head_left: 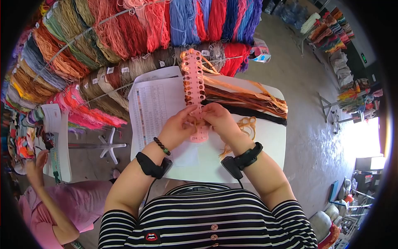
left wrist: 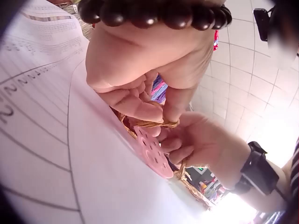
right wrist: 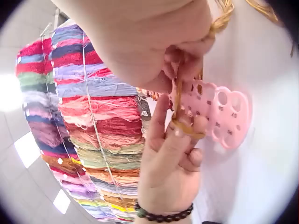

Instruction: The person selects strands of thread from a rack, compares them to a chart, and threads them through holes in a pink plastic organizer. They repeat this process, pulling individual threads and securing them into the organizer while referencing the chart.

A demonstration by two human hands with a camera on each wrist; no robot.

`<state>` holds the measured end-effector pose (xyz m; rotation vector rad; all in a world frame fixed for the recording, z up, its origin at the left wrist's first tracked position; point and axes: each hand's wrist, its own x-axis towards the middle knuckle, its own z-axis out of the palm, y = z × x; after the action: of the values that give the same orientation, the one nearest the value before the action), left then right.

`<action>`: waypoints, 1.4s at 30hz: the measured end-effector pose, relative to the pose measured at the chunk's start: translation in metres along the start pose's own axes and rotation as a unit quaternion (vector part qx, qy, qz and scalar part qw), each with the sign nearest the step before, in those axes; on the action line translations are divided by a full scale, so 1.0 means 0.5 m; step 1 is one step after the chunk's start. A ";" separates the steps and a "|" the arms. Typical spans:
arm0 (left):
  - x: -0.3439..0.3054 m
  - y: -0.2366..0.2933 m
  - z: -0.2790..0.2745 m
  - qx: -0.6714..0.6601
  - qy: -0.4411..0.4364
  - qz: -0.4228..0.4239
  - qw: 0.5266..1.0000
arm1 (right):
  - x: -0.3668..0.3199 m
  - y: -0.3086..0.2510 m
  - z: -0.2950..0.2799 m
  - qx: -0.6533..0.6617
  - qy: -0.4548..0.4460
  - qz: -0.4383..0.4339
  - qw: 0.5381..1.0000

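Note:
A long pink thread card (head_left: 193, 74) with numbered holes along both edges lies across the table. Orange, brown and black thread bundles (head_left: 244, 97) are looped through its far holes and trail to the right. Over the near part of the card, my left hand (head_left: 178, 126) pinches a golden-brown thread (left wrist: 156, 124) between thumb and finger. My right hand (head_left: 217, 118) grips the same thread (right wrist: 179, 95) close to the card, fingertips near the left hand's. From the right hand, the rest of the golden-brown thread (head_left: 248, 124) lies in loops on the table. Bare numbered holes show at the card's near end.
Printed sheets (head_left: 149, 112) lie under the card's left side on the white table (head_left: 265, 145). Racks of coloured thread hanks (head_left: 182, 23) stand along the far side. Another person (head_left: 66, 203) in pink is at a table on the left.

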<state>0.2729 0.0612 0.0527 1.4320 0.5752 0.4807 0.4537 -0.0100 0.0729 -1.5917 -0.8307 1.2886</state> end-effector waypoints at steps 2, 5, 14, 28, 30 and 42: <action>-0.002 -0.013 -0.008 0.028 -0.026 0.001 0.999 | -0.010 -0.004 0.002 -0.197 0.107 -0.080 0.971; 0.002 -0.008 -0.017 -0.020 -0.002 -0.005 1.000 | 0.021 0.033 -0.005 -0.197 0.036 -0.085 0.976; -0.088 0.058 -0.098 0.241 0.269 0.082 0.929 | -0.005 -0.026 -0.010 -0.069 -0.027 0.099 0.992; -0.515 0.012 -0.378 -0.308 0.451 0.069 0.835 | 0.054 0.027 -0.036 -0.202 0.025 -0.141 0.969; -0.494 0.018 -0.393 -0.331 0.453 0.134 0.817 | 0.085 0.031 -0.019 -0.197 0.022 -0.160 0.967; -0.396 -0.078 -0.288 0.080 0.327 -0.170 0.926 | 0.111 0.074 0.000 -0.150 0.096 -0.104 0.978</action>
<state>0.0270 0.0452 0.0230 1.2707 1.4019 0.6421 0.4653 0.0259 0.0180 -1.7775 -1.0756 0.8749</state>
